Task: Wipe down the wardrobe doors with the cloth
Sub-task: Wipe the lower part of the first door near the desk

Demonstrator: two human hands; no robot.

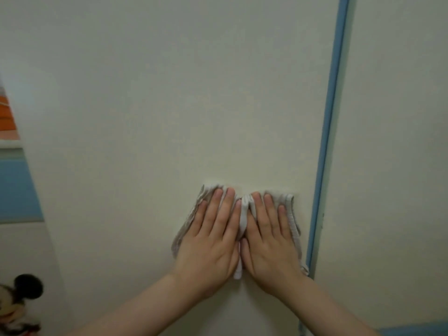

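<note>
Cream-white wardrobe door (169,93) fills most of the view: matte, plain surface. Blue strip (332,117) runs top to bottom along its right edge; second door (392,141), same colour, sits past it on the right. At the far left edge are orange and blue bands (12,180) (blurred, can't tell what they belong to). Mouse-eared soft toy (18,304) in the low left corner, partly cut off.

Cloth (243,214): pale grey, ribbed, spread flat against the lower part of the main door, just left of the blue strip. Its lower right corner reaches the strip. A ridge of it is bunched up between my hands.

My left hand (213,241) lies flat on the left half of the cloth, fingers straight, close together, pointing up, palm pressing in. My right hand (271,241) does the same on the right half. Hands side by side, nearly touching at the ridge. Neither curls round anything. Forearms bare, coming up from the bottom edge.
</note>
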